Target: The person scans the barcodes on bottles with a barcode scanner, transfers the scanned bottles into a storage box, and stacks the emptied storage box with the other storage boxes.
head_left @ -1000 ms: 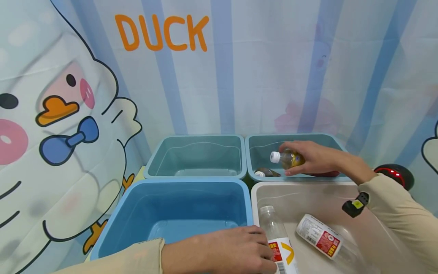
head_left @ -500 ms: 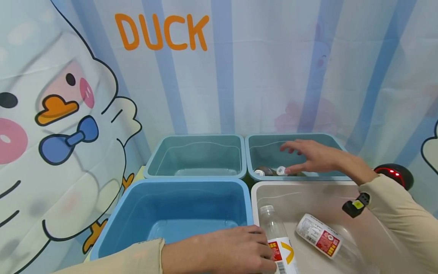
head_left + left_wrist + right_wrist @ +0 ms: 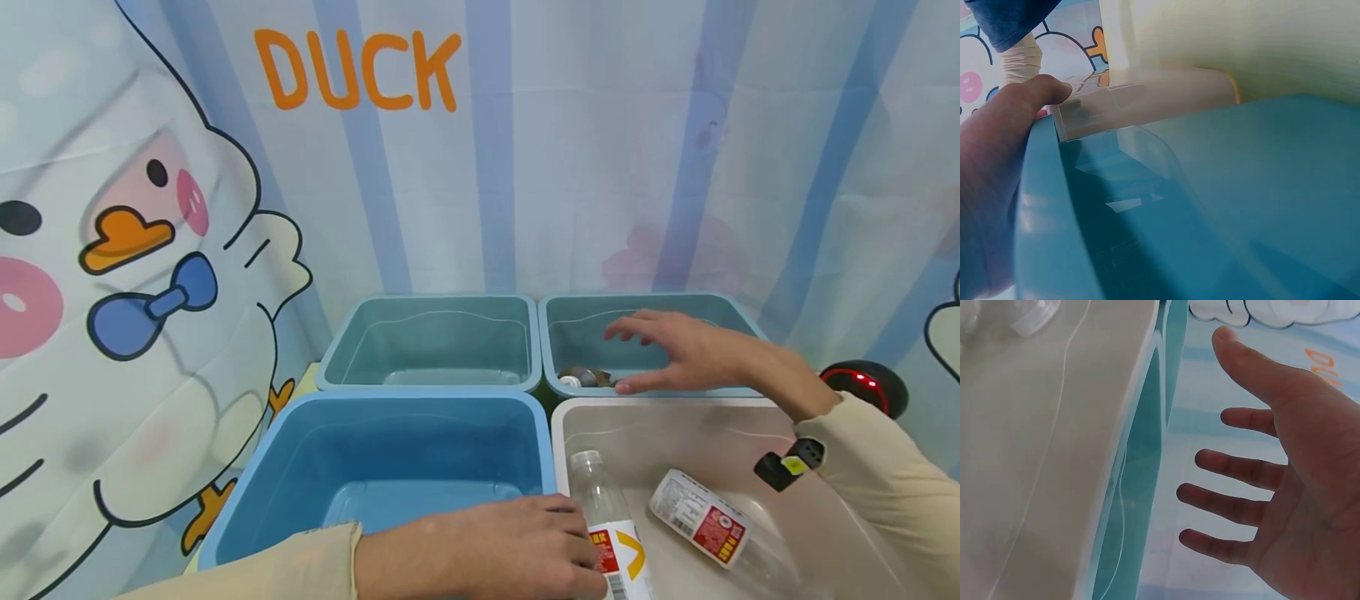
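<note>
My right hand (image 3: 693, 354) hovers over the right teal bin (image 3: 555, 333), its fingers spread and nothing in them. The right wrist view shows that hand (image 3: 1297, 481) with an empty palm. Below it, a dark bottle with a white cap (image 3: 585, 377) lies in the bin; other contents are hidden by the hand. My left hand (image 3: 498, 546) rests over the rim shared by the blue bin (image 3: 442, 400) and the beige bin (image 3: 667, 406). Close to its fingertips lies a clear plastic bottle (image 3: 607, 504). A second clear bottle with a white-and-red label (image 3: 701, 517) lies farther right.
The left teal bin (image 3: 431, 342) stands behind the blue bin. To the right of the bins sits a black device with red lights (image 3: 866, 387). A printed duck curtain (image 3: 570, 150) hangs behind all the bins.
My right hand held a small bottle of yellowish drink, then let it go into the right teal bin. Since then the hand has shifted slightly, hiding that bottle. The left hand stays put.
</note>
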A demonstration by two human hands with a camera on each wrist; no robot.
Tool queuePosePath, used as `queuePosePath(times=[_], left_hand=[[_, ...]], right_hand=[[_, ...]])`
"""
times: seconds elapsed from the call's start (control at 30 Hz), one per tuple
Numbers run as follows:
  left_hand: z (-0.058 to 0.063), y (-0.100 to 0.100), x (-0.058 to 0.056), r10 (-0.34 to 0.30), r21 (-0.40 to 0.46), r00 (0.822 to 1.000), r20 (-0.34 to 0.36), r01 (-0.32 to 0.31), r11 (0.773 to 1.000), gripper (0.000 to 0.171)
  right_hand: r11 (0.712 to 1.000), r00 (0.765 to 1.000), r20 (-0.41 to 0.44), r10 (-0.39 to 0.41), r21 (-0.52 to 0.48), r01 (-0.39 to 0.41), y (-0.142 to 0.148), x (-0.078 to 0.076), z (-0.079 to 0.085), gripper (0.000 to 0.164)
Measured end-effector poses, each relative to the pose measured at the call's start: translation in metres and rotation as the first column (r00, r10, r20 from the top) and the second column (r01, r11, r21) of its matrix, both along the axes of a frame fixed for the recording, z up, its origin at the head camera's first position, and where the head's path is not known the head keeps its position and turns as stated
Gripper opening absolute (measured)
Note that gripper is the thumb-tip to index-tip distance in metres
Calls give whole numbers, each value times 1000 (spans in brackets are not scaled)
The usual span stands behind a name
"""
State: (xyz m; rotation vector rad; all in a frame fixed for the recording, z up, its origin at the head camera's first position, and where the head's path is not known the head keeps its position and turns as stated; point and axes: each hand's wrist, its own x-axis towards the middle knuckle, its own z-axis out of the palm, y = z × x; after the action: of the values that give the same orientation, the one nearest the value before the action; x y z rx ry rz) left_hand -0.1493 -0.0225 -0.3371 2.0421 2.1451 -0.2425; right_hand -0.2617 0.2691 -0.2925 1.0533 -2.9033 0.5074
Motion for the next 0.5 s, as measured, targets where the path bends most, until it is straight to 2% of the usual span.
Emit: queuePosePath(times=[0.17, 0.3, 0.4, 0.5], left_hand=[[-1, -1, 0, -5, 10, 1000, -4, 5, 1000, 41], [-1, -1, 0, -4, 17, 1000, 3, 4, 1000, 41], [-1, -1, 0, -8, 20, 1000, 3, 8, 1000, 40], [-1, -1, 0, -10, 16, 1000, 5, 10, 1000, 38]], right_hand=[[998, 998, 25, 64, 13, -64, -12, 14, 5, 72], [986, 983, 80, 165, -1, -166, -21, 24, 6, 66], [975, 962, 159, 220, -4, -222, -27, 32, 3, 60], [972, 938, 275, 212, 37, -231, -32, 40, -1, 56]])
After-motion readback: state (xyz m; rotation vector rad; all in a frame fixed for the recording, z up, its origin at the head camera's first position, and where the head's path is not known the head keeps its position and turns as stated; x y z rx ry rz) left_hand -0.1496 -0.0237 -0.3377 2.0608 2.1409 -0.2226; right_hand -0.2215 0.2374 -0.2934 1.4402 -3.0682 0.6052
